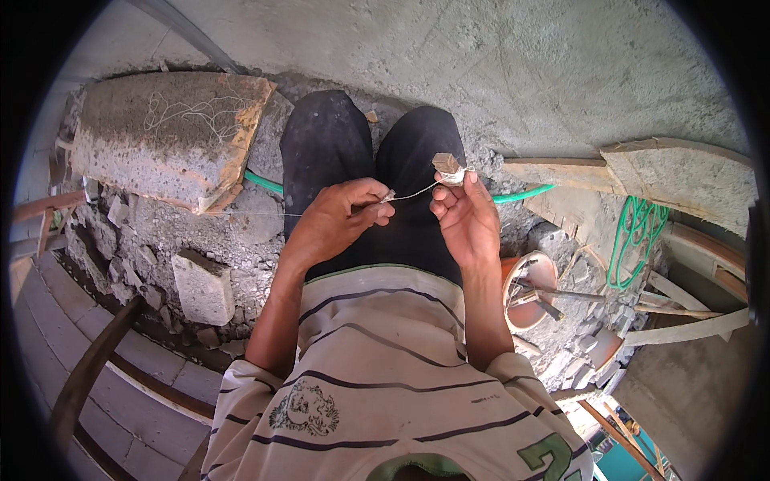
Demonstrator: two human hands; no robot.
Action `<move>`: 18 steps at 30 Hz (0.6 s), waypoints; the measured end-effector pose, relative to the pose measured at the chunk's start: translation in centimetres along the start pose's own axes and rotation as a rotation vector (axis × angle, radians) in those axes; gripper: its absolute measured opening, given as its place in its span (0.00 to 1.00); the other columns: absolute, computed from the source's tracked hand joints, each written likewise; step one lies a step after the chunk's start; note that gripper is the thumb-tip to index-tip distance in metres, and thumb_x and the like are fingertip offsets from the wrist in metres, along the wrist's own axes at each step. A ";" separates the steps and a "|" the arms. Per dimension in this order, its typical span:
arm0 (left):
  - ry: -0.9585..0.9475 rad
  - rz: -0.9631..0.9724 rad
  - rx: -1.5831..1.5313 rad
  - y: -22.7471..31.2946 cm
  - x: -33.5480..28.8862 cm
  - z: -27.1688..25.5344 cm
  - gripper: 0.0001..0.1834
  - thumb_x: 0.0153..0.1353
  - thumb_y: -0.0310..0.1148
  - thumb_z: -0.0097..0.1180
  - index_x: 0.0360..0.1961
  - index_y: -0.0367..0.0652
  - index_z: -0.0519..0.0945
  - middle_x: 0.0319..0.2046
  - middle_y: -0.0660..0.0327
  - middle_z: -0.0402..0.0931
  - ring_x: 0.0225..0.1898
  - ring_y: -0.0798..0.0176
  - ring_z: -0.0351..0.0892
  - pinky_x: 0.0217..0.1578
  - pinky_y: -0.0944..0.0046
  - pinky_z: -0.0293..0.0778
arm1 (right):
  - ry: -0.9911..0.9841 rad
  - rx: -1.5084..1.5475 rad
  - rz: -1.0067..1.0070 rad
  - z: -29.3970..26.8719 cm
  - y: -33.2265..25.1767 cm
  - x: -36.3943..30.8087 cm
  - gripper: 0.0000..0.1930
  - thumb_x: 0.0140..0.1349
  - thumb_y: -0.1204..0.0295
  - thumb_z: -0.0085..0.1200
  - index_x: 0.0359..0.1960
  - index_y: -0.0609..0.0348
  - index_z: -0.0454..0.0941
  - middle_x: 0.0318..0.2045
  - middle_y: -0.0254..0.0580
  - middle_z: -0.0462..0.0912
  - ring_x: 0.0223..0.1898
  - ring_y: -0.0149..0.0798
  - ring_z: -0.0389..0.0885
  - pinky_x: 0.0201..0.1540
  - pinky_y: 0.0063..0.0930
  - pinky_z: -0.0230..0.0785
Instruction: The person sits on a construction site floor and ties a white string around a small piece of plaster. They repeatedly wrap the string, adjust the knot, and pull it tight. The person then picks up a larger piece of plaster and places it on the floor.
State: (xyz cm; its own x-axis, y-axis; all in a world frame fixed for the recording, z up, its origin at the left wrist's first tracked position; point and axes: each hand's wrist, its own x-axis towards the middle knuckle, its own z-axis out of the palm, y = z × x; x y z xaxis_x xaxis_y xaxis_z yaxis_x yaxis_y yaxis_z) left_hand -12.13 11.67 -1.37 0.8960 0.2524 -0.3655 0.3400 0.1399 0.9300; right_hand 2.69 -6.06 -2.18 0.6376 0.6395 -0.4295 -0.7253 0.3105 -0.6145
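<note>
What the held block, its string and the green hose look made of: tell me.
Block in the right hand: probably bare wood, matte, by its brown, squared faces.
String: perhaps nylon or cotton, pale; thin and curving, too fine to settle.
Green hose: likely plastic or rubber, smooth, by its even color.

String (415, 193) bars the gap between left hand (337, 220) and right hand (468, 218); beyond it, over the trousers (327, 132), a hand could pass.
</note>
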 end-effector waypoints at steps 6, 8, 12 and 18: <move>0.034 -0.023 -0.028 -0.3 0.1 0.1 0.06 0.73 0.26 0.53 0.48 0.37 0.74 0.42 0.55 0.85 0.43 0.66 0.86 0.42 0.68 0.78 | -0.074 0.042 0.016 0.6 0.1 -0.3 0.11 0.74 0.71 0.50 0.51 0.63 0.77 0.41 0.45 0.85 0.34 0.37 0.84 0.36 0.30 0.75; 0.069 -0.014 -0.036 -0.3 0.1 0.3 0.06 0.73 0.26 0.54 0.47 0.37 0.75 0.42 0.56 0.85 0.42 0.67 0.85 0.42 0.68 0.78 | -0.077 0.086 0.040 1.4 -0.2 -0.6 0.10 0.73 0.73 0.49 0.51 0.63 0.77 0.39 0.43 0.84 0.32 0.37 0.83 0.34 0.29 0.74; 0.150 0.161 0.038 -2.0 0.6 0.5 0.05 0.71 0.26 0.56 0.45 0.36 0.77 0.39 0.60 0.84 0.40 0.69 0.83 0.43 0.70 0.77 | -0.109 -0.056 0.137 0.3 0.3 -0.3 0.09 0.70 0.72 0.54 0.47 0.62 0.79 0.33 0.36 0.81 0.27 0.30 0.78 0.29 0.23 0.67; 0.305 0.147 0.078 -0.8 0.1 1.3 0.06 0.66 0.26 0.63 0.42 0.35 0.83 0.34 0.60 0.84 0.36 0.74 0.81 0.35 0.70 0.76 | -0.153 -0.784 -0.030 1.5 2.6 -0.5 0.08 0.65 0.75 0.61 0.45 0.59 0.82 0.29 0.28 0.78 0.28 0.22 0.75 0.29 0.19 0.66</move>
State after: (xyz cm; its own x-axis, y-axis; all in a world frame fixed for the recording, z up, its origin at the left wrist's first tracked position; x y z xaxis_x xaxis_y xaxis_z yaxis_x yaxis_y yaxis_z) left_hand -11.95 10.33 -2.05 0.8145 0.5402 -0.2115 0.2450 0.0102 0.9695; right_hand 0.08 -4.48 -2.60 0.5698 0.7460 -0.3447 -0.2786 -0.2193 -0.9350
